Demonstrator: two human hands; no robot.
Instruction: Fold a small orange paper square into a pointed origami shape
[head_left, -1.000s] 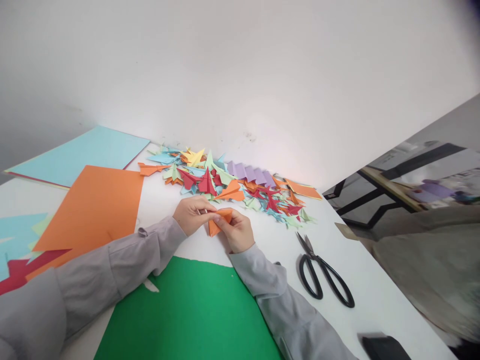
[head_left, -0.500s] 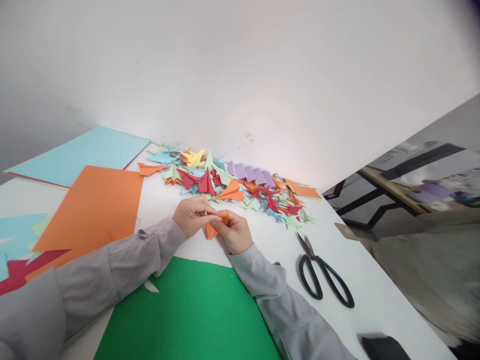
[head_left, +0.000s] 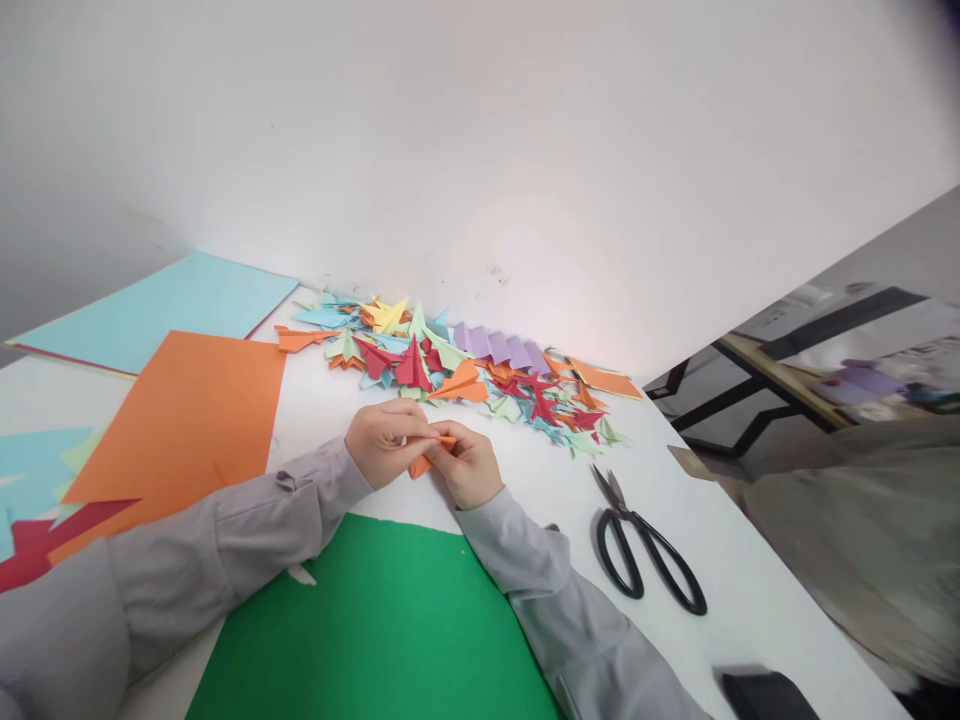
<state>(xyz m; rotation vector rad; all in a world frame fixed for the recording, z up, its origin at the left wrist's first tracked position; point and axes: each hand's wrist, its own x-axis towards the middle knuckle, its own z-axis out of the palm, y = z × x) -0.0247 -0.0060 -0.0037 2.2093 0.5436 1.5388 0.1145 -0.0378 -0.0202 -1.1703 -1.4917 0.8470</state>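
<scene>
A small folded piece of orange paper [head_left: 420, 466] is pinched between my two hands, above the table just beyond the green sheet. My left hand [head_left: 384, 442] grips it from the left with thumb and fingers together. From the right, my right hand [head_left: 471, 466] holds its other side, thumb pressed on the paper. The fingers hide much of the folds. Right behind the hands lies a heap of small folded paper planes [head_left: 412, 365] in red, orange, green, blue and yellow.
A green sheet [head_left: 375, 620] lies under my forearms. Black-handled scissors [head_left: 621, 515] rest at the right, and a black object [head_left: 769, 693] near the front edge. Orange [head_left: 202, 410] and light blue sheets [head_left: 172, 305] are at the left. Pleated purple paper [head_left: 499, 346] stands by the wall.
The fingers of both hands have closed further over the orange paper, so less of it shows and it looks flatter. The other things have stayed in place.
</scene>
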